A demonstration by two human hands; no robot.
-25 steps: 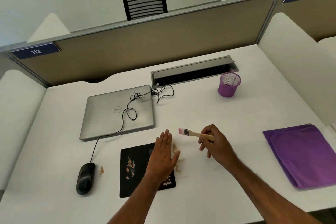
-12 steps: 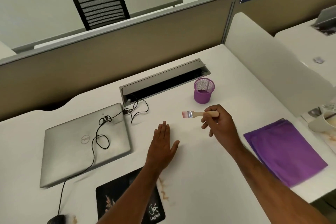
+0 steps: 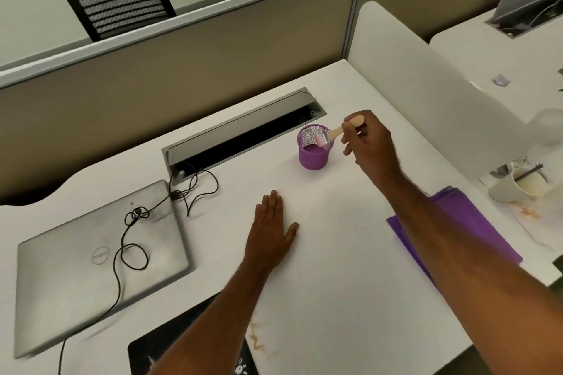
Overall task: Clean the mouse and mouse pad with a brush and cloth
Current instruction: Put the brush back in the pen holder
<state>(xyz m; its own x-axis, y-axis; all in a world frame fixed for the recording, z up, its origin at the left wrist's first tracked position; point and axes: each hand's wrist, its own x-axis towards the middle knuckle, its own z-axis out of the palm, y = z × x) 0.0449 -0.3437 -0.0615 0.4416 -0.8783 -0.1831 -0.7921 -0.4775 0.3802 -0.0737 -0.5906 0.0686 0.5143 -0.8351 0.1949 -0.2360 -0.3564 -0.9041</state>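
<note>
While the right hand [image 3: 367, 143] pinches the small wooden-handled brush [image 3: 336, 132] over the purple mesh cup [image 3: 313, 155], the flat, open left hand [image 3: 271, 234] rests on bare white desk [image 3: 335, 283] at seven o'clock

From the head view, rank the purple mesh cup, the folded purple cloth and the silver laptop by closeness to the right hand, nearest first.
1. Purple mesh cup: just left of the right hand, under the wooden brush's bristles.
2. Folded purple cloth: nearer the person, at the desk's right edge.
3. Silver laptop: far left, across the desk.
</note>
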